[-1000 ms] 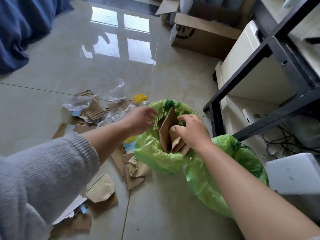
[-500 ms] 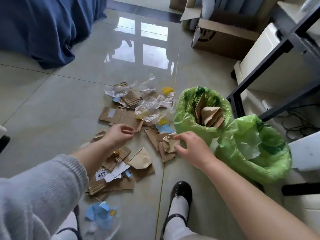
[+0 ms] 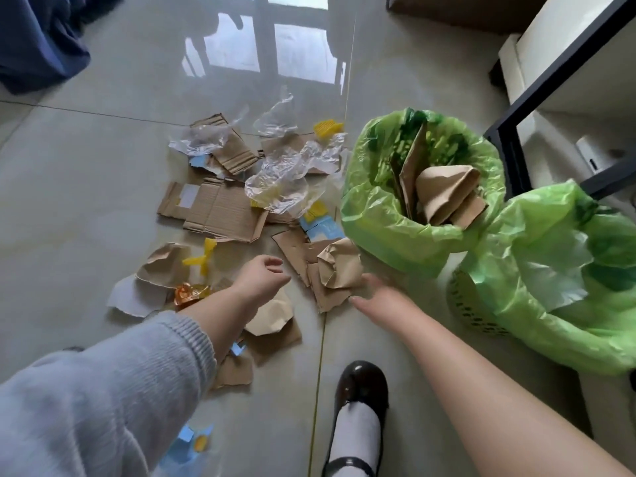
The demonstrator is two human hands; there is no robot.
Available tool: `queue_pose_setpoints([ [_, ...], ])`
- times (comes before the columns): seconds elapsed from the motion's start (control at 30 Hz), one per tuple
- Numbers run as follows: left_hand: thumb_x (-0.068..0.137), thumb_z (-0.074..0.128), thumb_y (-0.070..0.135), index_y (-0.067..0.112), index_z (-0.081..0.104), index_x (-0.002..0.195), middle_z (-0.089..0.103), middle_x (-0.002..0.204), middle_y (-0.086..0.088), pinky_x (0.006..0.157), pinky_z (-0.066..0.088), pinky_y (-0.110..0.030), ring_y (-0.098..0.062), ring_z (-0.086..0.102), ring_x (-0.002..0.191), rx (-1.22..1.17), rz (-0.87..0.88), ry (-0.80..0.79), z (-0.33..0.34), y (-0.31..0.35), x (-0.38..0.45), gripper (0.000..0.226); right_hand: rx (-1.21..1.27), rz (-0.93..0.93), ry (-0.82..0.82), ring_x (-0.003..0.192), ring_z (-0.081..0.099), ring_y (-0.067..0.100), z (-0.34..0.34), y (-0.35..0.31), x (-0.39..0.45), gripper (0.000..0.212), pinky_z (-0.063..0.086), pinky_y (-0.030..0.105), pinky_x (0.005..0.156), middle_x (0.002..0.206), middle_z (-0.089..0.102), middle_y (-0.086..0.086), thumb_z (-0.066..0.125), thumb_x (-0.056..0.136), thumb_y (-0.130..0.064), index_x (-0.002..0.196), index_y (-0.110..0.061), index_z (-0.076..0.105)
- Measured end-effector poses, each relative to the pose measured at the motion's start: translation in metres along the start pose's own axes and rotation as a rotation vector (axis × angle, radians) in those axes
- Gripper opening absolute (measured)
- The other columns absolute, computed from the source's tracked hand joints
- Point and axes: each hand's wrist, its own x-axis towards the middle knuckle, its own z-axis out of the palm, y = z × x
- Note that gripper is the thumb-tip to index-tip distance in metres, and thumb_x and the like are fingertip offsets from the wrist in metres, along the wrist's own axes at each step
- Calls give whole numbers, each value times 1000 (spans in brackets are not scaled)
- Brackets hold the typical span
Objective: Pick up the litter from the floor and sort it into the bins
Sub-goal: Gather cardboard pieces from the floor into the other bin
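Observation:
Torn cardboard, clear plastic film and yellow scraps lie scattered on the tiled floor. A crumpled brown paper sits on cardboard pieces just left of the near bin, whose green bag holds cardboard and brown paper. The second green-bagged bin to the right holds clear plastic. My right hand reaches with spread fingers to the crumpled paper's lower right edge, touching or nearly touching it. My left hand hovers loosely curled over the litter, holding nothing.
My black shoe stands on the floor below the hands. A black table frame and white units stand behind the bins. Blue fabric lies at the top left. An orange wrapper and blue scraps lie near my left arm.
Both hands left the near bin, where cardboard now stays, and came down to the floor litter. My right hand has reached the crumpled brown paper.

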Motion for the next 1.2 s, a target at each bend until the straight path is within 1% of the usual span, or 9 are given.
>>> queue_pose_setpoints([
  [0.2,80,68,14,11,32,139,50,125,-11,80,45,-29,-20,53,97,40,-66,24,36,1,39,69,233,41,146,124,47,25,14,16,44,57,34,26,96,133,51,6,68,79,-25,130,-10,46],
  [0.33,80,68,10,8,28,139,52,90,3,64,41,-17,-6,50,73,-63,-117,55,49,-4,62,72,264,56,172,134,37,26,23,18,70,64,22,30,113,144,43,11,68,81,-26,137,-7,41],
  [0.43,79,70,13,7,28,139,57,102,-4,79,46,-27,-17,56,87,-95,-168,100,52,-6,76,73,330,89,216,139,28,22,30,14,89,68,7,23,112,150,35,7,69,82,-30,140,-12,39],
  [0.6,75,72,26,7,56,99,63,88,-4,78,53,-36,-22,61,82,-47,-237,99,56,-7,98,35,641,365,-48,138,30,23,42,-6,113,61,18,23,107,152,30,9,59,90,-25,142,-7,33],
  [0.7,75,72,25,8,58,105,66,103,-11,85,53,-39,-29,63,95,-115,-251,87,55,-9,103,37,680,331,-99,138,29,28,40,-8,115,53,17,19,97,151,28,15,53,94,-14,140,0,31],
  [0.93,78,71,15,9,59,106,67,104,-10,89,51,-39,-25,63,99,-157,-121,28,25,-19,82,31,534,201,74,125,48,31,37,-10,91,51,32,44,110,132,55,16,67,84,-26,127,-4,51],
  [1.07,80,70,23,24,59,91,66,89,5,69,50,-27,-12,62,86,-76,-25,70,-12,-30,71,16,563,203,203,122,50,31,32,-22,96,49,34,43,109,129,56,17,65,85,-30,124,-4,52],
  [1.13,80,69,24,26,58,88,63,84,9,62,45,-22,-7,60,80,-40,2,115,-31,-32,72,14,675,229,152,101,58,26,30,-35,103,43,46,18,92,116,59,15,62,88,-21,122,3,51],
  [1.2,81,69,24,24,59,92,63,86,6,65,46,-26,-11,60,82,-2,-7,137,-44,-34,76,15,684,216,79,71,52,15,31,-52,108,34,39,1,52,96,55,12,60,89,-11,114,10,53],
])
